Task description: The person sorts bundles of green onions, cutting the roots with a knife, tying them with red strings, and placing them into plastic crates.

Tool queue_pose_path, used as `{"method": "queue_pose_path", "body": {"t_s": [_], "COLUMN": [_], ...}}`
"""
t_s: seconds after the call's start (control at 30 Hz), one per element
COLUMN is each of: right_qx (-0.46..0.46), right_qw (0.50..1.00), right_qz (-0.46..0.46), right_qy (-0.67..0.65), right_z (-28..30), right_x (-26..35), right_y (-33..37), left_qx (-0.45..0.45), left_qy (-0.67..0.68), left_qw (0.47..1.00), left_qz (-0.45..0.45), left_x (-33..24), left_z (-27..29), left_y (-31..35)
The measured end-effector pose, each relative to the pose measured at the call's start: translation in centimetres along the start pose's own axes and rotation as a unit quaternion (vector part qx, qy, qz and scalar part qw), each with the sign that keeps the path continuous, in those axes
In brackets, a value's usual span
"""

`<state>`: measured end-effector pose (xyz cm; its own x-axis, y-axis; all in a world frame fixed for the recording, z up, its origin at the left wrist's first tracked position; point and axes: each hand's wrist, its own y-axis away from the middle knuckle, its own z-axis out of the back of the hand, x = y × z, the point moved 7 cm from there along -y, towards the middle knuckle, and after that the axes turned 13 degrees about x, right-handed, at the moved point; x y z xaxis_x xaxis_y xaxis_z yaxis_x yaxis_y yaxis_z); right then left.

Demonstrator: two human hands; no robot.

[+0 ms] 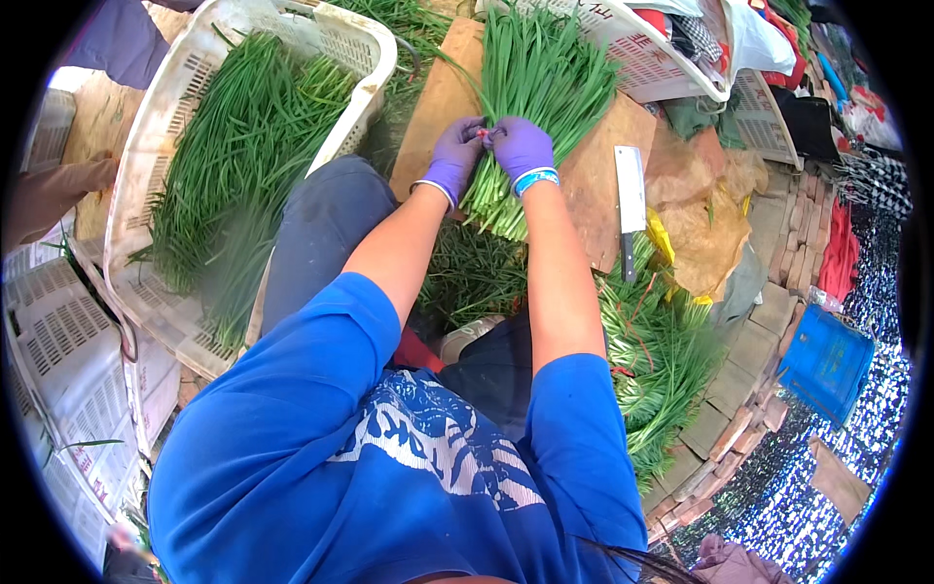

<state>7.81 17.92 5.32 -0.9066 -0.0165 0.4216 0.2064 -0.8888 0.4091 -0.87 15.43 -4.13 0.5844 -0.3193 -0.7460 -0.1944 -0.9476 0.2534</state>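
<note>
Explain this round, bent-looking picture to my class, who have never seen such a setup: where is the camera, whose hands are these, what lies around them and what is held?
The camera sits on a person's head and looks down, so you see their blue shirt and both forearms reaching away from you. Its wide lens bends straight edges near the rim. No machine here: just two hands in purple gloves. The left hand and right hand meet over a bundle of long green chives lying on a wooden board. Their fingers pinch something small and red at the bundle; what it is I cannot tell. A cleaver lies on the board to the right. A white plastic basket on the left holds more greens, and more bunches lie on the ground at lower right.
</note>
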Motion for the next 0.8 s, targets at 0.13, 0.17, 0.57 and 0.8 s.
{"method": "queue_pose_path", "body": {"t_s": [0.13,0.17,0.57,0.8], "right_qx": [-0.004,-0.005,0.029,0.109], "right_qw": [0.998,0.997,0.974,0.993], "right_qz": [0.015,0.027,0.019,-0.005], "right_qy": [-0.055,-0.067,-0.224,0.04], "right_z": [0.1,0.0,-0.6,0.5], "right_x": [-0.8,-1.2,-2.7,-0.7], "right_y": [0.3,0.3,-0.7,-1.8], "left_qx": [-0.018,-0.014,-0.005,0.015], "left_qy": [0.016,-0.004,-0.017,0.027], "left_qw": [1.0,1.0,0.999,0.999], "left_qz": [0.013,0.015,0.049,0.033], "left_x": [-0.1,-0.2,-0.3,0.0], "left_z": [0.5,0.4,0.1,0.2], "left_y": [0.0,0.0,-0.2,-0.4]}}
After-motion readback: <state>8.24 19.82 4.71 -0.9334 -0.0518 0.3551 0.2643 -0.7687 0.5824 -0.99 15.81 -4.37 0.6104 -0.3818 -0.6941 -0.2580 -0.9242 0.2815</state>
